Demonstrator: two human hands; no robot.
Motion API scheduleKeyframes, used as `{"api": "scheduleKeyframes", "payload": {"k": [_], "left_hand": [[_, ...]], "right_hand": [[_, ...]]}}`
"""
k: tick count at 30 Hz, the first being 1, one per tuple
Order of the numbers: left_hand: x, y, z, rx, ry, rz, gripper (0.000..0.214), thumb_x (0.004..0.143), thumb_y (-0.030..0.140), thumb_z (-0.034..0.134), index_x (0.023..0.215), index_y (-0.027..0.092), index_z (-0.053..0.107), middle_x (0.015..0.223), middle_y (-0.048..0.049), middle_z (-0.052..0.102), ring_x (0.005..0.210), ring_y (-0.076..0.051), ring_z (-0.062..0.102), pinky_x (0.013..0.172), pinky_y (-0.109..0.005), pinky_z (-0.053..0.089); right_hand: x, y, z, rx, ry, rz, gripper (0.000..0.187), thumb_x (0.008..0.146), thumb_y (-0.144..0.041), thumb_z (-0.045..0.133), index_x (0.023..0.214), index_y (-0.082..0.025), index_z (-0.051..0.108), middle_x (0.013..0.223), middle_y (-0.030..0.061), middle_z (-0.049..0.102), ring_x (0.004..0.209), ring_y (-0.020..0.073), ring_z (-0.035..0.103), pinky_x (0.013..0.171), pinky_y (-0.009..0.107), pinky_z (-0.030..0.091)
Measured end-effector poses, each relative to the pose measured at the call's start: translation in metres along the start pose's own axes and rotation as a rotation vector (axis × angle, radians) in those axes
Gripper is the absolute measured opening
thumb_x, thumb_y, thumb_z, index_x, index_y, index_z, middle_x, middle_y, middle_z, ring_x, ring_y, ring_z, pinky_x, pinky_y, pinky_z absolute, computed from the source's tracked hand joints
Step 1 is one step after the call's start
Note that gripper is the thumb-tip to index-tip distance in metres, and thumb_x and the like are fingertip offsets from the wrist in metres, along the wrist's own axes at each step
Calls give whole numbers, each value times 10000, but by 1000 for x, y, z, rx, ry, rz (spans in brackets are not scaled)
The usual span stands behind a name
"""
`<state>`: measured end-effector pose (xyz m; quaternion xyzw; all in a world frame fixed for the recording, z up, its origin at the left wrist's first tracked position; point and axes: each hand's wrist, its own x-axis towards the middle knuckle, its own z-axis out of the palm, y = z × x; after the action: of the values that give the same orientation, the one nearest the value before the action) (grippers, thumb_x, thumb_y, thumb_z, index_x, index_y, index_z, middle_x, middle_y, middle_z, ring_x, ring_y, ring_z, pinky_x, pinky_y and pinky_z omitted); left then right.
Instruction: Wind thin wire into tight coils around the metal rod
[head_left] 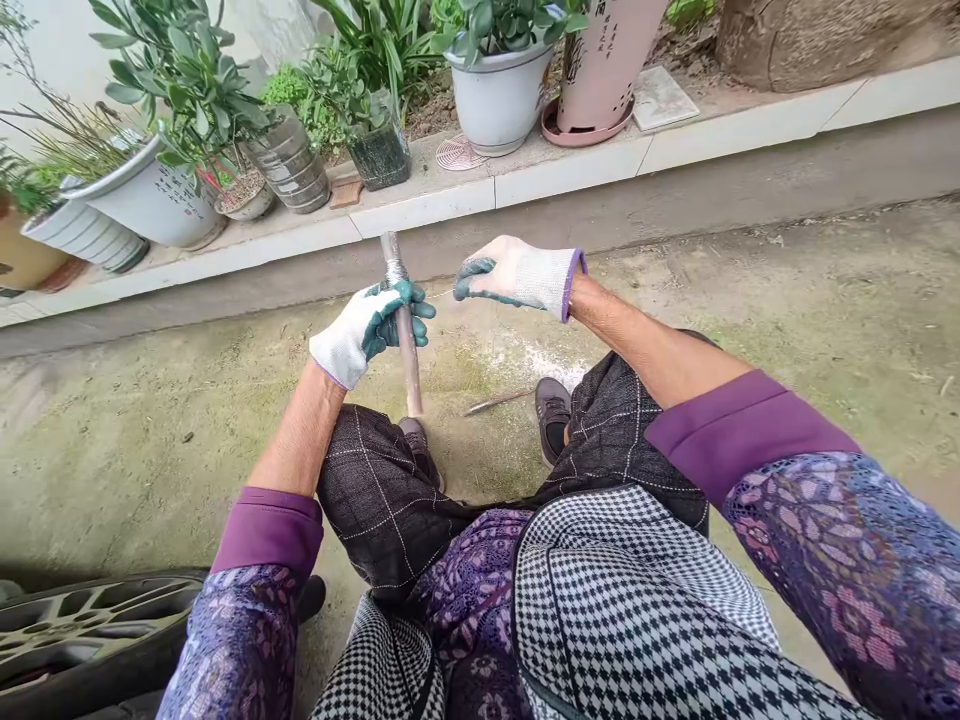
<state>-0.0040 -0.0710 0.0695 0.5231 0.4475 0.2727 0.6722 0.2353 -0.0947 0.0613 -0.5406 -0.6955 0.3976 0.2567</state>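
My left hand (371, 328), in a white glove with green fingers, is wrapped round a wooden stick (405, 330) held nearly upright above my knees. The stick's upper part looks wound with pale thread or tape. My right hand (514, 275), gloved the same way, is pinched shut at the stick's right. A thin pale strand (442, 294) seems to run from its fingertips toward the stick. I am seated, both knees in dark checked trousers below the hands.
A thin rod (499, 401) lies on the concrete ground between my shoes. A raised kerb (570, 170) ahead carries several potted plants, among them a white pot (501, 95) and a pink pot (604, 70). A wheel rim (82, 620) sits at the lower left.
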Motion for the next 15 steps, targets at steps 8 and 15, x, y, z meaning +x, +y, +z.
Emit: {"api": "scheduleKeyframes", "payload": {"k": [8, 15], "left_hand": [[19, -23, 10, 242, 108, 108, 285, 730, 220, 725, 994, 144, 648, 683, 24, 643, 429, -51, 461, 404, -191, 419], [30, -47, 19, 733, -78, -4, 187, 750, 299, 730, 883, 198, 645, 621, 6, 622, 402, -77, 439, 373, -212, 315]], "right_hand": [[-3, 1, 2, -147, 20, -153, 241, 890, -258, 578, 948, -123, 770, 702, 17, 639, 658, 131, 479, 613, 305, 331], [-3, -7, 14, -564, -23, -77, 174, 921, -278, 632, 957, -202, 784, 878, 63, 756, 768, 190, 612, 646, 321, 340]]}}
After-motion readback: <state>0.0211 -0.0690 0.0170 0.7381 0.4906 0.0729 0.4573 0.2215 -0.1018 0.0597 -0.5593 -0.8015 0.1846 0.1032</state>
